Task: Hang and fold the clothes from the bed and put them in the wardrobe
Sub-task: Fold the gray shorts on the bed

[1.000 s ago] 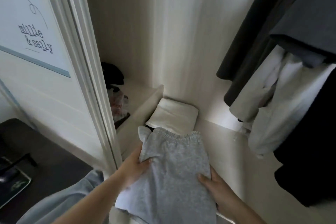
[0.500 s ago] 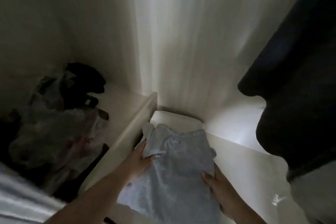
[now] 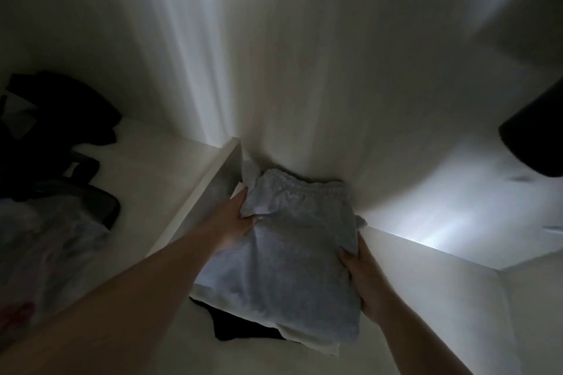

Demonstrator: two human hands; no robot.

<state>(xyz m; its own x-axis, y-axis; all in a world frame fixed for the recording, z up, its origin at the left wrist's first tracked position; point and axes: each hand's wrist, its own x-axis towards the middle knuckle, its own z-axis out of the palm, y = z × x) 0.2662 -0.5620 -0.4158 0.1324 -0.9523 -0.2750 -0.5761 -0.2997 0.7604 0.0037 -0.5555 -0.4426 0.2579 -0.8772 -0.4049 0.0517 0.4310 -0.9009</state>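
A folded pair of grey sweatpants (image 3: 286, 240), elastic waistband facing the back wall, is deep inside the wardrobe compartment (image 3: 426, 289). My left hand (image 3: 236, 219) grips its left edge, thumb on top of the fabric. My right hand (image 3: 362, 280) holds the right edge with the thumb over the cloth. The sweatpants cover a white folded item whose corner shows by my left fingers. A black garment (image 3: 240, 326) peeks out beneath the near edge.
A white divider panel (image 3: 207, 192) stands just left of the sweatpants. Beyond it a shelf holds dark clothes (image 3: 61, 119) and a pale plastic bag (image 3: 51, 240). A dark hanging garment (image 3: 536, 137) intrudes at the right. The back wall is close behind.
My head and both hands have moved forward into the wardrobe. The sweatpants slid deeper toward the back wall, now covering the white folded item. The door frame and hanging clothes left view.
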